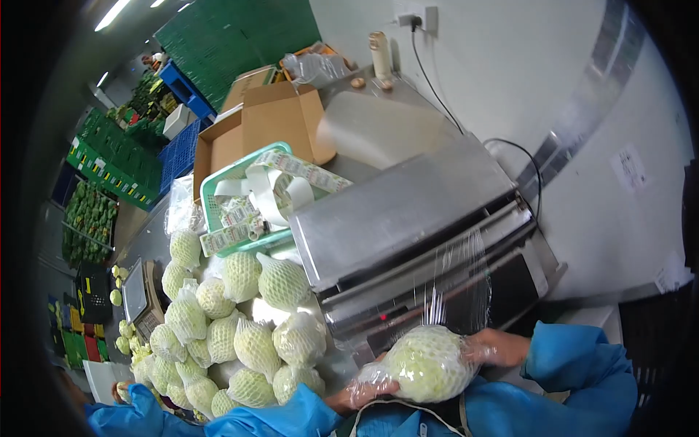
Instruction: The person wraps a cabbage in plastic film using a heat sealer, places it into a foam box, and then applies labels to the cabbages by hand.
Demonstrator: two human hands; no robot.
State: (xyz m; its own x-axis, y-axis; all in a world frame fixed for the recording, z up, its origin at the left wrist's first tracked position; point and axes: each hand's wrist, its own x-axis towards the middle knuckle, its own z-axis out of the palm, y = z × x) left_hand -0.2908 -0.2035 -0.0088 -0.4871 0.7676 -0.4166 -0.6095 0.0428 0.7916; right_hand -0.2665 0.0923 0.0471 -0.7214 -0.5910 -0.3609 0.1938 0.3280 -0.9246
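The big one here is the brushed-steel, box-shaped wrapping machine (408,218), and everything sits around it. Left of the machine is a heap of pale green, round vegetables in white foam netting (255,346); beyond that heap, an open brown cardboard box (280,116). Between box and machine, a mint-green plastic basket (211,200) carries printed paper label strips (313,171). Now, right in front of the machine: one pale green netted vegetable under shiny clear film (429,364), held up between both hands, with crinkled transparent film (473,269) stretching over the machine behind it. The left hand (364,392) presses its fingers against the near left side; the right hand (499,347) is at the other end, its fingertips too blurred to tell a pinch from a press. Looks like film being drawn round the piece; the next move calls for steady two-sided support and smooth tension.
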